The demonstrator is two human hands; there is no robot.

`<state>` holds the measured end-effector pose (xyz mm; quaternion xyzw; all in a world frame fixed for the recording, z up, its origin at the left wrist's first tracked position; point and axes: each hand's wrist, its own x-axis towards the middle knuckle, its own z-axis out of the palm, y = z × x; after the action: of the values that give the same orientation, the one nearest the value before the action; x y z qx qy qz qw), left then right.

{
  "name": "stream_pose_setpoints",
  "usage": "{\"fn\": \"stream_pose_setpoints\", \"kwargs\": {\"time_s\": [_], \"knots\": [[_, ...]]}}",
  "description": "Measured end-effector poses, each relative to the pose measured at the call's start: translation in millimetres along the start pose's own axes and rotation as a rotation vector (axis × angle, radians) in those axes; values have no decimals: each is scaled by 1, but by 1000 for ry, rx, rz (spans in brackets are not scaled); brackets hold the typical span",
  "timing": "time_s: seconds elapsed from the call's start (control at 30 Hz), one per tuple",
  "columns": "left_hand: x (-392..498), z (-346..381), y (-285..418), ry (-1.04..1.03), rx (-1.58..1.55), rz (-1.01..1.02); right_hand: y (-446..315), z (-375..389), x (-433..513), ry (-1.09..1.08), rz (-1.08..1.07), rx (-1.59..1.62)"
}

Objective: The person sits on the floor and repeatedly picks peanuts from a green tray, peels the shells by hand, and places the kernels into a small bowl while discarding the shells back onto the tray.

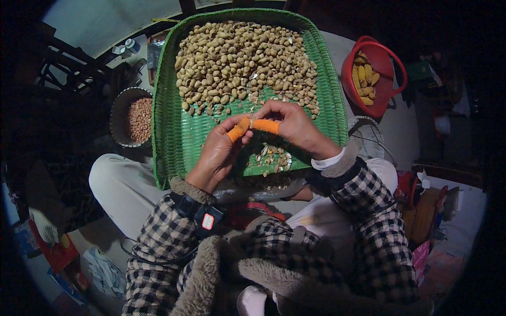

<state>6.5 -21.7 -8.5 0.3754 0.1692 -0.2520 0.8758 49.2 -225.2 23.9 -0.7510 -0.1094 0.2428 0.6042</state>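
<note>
Both hands meet over the near half of a green woven tray (189, 138). Between the fingertips of my left hand (221, 146) and my right hand (294, 124) is a small pale peanut (251, 123), mostly covered by the fingers. Orange wrapping covers one digit on each hand. A large heap of unshelled peanuts (237, 59) fills the tray's far part. Broken peanut shells (276, 156) lie on the tray's near edge, below my hands.
Left of the tray stands a round basket (118, 114) holding shelled peanut kernels (139, 120). At the far right, a red plastic basket (381, 94) contains several corn cobs (363, 77). A white bottle (132, 46) stands at the back left. My knee (118, 185) is beside the tray's near left corner.
</note>
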Motion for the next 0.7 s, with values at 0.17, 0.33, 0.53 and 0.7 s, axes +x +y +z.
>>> {"fn": "stream_pose_setpoints", "kwargs": {"time_s": [0.17,0.33,0.53,0.7], "knots": [[-1,1,0,59,31,-47,-8,3,-2,50,-267,-304],[-1,8,5,17,-93,-102,-12,4,-5,140,-602,-667],[-8,14,3,44,-29,-125,-8,2,-6,161,-493,-495],[-6,7,6,-31,-2,-145,-4,8,-7,104,-262,-125]]}}
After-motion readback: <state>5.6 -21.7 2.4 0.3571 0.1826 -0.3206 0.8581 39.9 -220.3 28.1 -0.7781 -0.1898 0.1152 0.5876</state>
